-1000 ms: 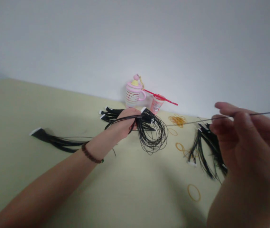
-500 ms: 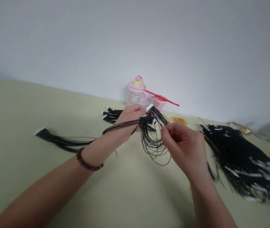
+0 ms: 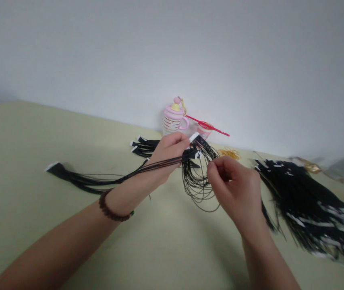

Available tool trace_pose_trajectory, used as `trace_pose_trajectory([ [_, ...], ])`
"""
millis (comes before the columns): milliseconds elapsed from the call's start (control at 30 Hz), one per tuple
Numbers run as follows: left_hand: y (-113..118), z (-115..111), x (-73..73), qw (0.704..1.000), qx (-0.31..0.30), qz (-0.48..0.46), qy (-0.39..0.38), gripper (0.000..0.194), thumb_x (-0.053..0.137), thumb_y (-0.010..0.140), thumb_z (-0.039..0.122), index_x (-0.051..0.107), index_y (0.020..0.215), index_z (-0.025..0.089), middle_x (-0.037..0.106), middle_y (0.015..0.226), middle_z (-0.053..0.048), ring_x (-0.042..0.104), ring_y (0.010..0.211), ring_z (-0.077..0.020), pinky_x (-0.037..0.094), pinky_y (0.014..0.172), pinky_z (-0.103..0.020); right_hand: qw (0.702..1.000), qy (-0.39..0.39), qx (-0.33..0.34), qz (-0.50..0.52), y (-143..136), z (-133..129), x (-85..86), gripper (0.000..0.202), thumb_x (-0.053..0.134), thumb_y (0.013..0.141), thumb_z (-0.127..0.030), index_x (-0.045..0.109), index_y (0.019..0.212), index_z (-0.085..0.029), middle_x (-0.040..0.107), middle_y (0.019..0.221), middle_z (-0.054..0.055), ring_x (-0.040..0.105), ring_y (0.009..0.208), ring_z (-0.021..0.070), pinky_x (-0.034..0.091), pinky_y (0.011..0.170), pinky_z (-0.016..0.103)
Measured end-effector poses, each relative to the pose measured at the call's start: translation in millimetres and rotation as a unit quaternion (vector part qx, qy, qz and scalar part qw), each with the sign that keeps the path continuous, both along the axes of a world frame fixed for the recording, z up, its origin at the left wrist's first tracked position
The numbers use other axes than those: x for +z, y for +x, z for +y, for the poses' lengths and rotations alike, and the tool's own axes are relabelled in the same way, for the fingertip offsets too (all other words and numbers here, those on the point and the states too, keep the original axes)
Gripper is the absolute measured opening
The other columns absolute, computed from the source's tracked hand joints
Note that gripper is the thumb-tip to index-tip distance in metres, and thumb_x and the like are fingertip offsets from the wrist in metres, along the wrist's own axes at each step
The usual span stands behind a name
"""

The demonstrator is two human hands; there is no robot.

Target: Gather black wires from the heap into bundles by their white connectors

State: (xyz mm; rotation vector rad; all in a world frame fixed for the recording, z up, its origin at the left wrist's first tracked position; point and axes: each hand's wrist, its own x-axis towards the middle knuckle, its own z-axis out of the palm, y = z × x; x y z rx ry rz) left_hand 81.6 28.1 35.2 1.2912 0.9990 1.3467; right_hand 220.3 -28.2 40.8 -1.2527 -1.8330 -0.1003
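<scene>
A looped bundle of thin black cables (image 3: 194, 183) with a white connector (image 3: 194, 137) at its top is gripped by my left hand (image 3: 168, 155). From that grip, more black strands run leftward over my wrist. My right hand (image 3: 234, 177) is pinched at the right side of the loops; whatever lies between its fingertips is too small to make out. Beyond my left hand rest several short black cable ends (image 3: 141, 147) with white tips. Another long cable bundle (image 3: 78, 181) lies on the table to the left.
A large pile of black cables (image 3: 305, 197) spreads at the right. A pink-lidded mug (image 3: 172, 120) and a small cup (image 3: 204, 130) with a red stick across it stand by the wall. Yellow rubber bands (image 3: 229, 153) lie beside them.
Both hands and the looped bundle have shifted very slightly to the right in the view. The left hand's hold and the right hand's pinch look the same.
</scene>
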Motion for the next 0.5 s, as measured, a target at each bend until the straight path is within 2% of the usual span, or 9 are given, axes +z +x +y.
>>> trace_pose_trajectory([
  [133,2.2,-1.3,-3.0,0.997,-0.013,0.047,0.058,0.018,0.048,0.075,0.026,0.045,0.060,0.016,0.036,0.056,0.004,0.034,0.051,-0.0066,0.023,0.045,-0.020,0.999,0.025,-0.002,-0.045,3.1,4.6,-1.0,0.009,0.055,0.079,-0.018,0.061,0.073,-0.015,0.054,0.057,-0.003,0.046,0.048,0.0059,0.035,0.050,0.019],
  [267,4.7,-5.9,-4.3,0.987,-0.041,0.096,0.119,0.019,0.045,0.077,0.022,0.045,0.060,0.015,0.037,0.058,0.004,0.034,0.056,-0.0074,0.026,0.051,-0.021,0.996,0.065,0.001,-0.066,5.5,8.7,-3.4,0.011,0.054,0.081,-0.019,0.063,0.079,-0.013,0.057,0.066,0.002,0.048,0.056,0.0085,0.036,0.053,0.021],
  [500,5.7,-8.9,-3.4,0.985,-0.031,0.110,0.131,0.020,0.043,0.079,0.022,0.044,0.060,0.015,0.037,0.058,0.004,0.034,0.056,-0.0078,0.026,0.053,-0.022,0.994,0.074,0.021,-0.074,6.7,6.8,-1.7,0.012,0.053,0.082,-0.017,0.063,0.078,-0.010,0.055,0.065,0.003,0.046,0.056,0.0091,0.035,0.053,0.022],
])
